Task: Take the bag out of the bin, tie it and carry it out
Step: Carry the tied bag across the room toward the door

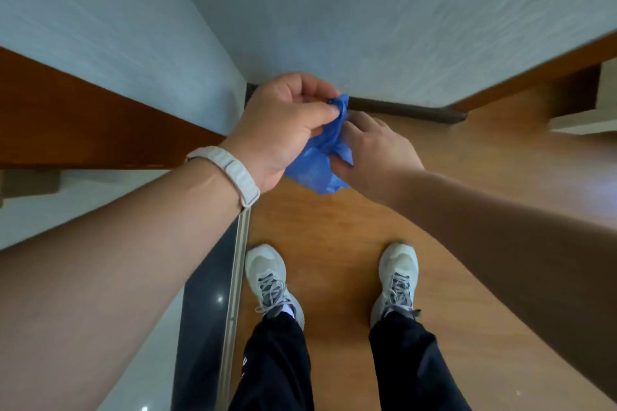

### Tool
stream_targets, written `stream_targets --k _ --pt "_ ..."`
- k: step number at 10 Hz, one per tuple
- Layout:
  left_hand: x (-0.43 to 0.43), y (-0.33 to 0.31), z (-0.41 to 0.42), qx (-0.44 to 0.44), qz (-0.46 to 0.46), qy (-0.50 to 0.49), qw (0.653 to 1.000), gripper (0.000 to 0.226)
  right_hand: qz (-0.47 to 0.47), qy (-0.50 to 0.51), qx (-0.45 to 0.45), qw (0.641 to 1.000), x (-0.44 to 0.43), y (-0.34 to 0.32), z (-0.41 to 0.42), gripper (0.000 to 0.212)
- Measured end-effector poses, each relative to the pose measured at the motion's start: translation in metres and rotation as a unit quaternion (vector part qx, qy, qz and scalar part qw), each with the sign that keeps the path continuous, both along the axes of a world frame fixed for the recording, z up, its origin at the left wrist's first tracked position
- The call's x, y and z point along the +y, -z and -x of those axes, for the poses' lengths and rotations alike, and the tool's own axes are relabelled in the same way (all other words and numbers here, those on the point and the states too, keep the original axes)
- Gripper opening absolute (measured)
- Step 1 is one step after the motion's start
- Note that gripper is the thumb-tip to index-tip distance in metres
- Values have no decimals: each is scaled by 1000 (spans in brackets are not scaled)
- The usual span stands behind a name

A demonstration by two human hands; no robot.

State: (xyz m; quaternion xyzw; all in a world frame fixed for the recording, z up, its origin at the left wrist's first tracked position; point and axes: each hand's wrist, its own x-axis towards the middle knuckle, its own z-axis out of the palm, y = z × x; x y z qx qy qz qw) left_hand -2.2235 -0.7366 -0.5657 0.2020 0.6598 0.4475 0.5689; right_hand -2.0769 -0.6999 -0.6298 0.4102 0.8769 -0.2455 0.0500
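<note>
Head view: both hands [283,130] pinch crumpled blue plastic bag [317,160].

Soft, even daylight lit the scene, slightly dim and cool. Small bright glints dotted the glossy dark threshold strip [203,310]. Wide-angle distortion bent the walls and stretched both forearms at the edges. Focus looked mildly soft throughout.

Left hand [283,123] pinches shut; right hand [374,153] cups below.
</note>
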Motion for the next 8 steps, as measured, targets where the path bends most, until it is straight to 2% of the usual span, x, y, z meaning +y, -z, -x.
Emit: stream_targets --k 2,3,4,5,6,7,8 --pt "14 81 5 31 13 -7 999 25 1 32 -54 998 12 71 0 39" --pt "24 109 7 83 16 8 996 23 2 42 -62 997 18 84 -3 40" --pt "30 125 9 189 16 56 980 24 4 32 -73 997 21 83 -9 40" --pt "31 130 15 290 23 157 944 29 2 15 -85 996 24 71 -16 42" --pt "29 123 25 329 41 207 920 42 2 15 -90 996 30 50 -22 44" --pt "27 105 32 382 19 228 895 51 -6 25 -87 996 35 28 -23 42" --pt "20 72 37 413 -10 259 873 49 -17 42 -69 997 39 -8 -25 40"
